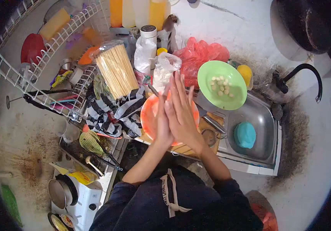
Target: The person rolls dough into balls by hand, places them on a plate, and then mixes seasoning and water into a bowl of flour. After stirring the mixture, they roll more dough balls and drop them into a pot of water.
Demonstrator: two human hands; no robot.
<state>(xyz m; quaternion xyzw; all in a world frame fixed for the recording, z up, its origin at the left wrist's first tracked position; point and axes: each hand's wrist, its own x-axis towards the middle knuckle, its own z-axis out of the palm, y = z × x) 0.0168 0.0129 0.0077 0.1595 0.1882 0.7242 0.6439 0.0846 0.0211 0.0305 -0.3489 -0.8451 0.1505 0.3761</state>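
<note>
My left hand (163,125) and my right hand (183,115) are pressed palm to palm, fingers stretched away from me. Anything between the palms is hidden. Both are above an orange-and-white bowl (147,115), which they partly cover. Right of them, a light green plate (229,102) carries several small pale round balls (221,85). A knife (214,124) lies beside the bowl on a wooden board (215,145). Just beyond my fingertips stands a plastic bag of white powder (161,76).
A metal sink (263,154) with a turquoise bowl-shaped item (245,134) lies right, under a black faucet (304,67). Bundled skewers (116,71), a black-and-white bag (129,107) and a white dish rack (44,90) stand left. A stove (90,200) is at lower left.
</note>
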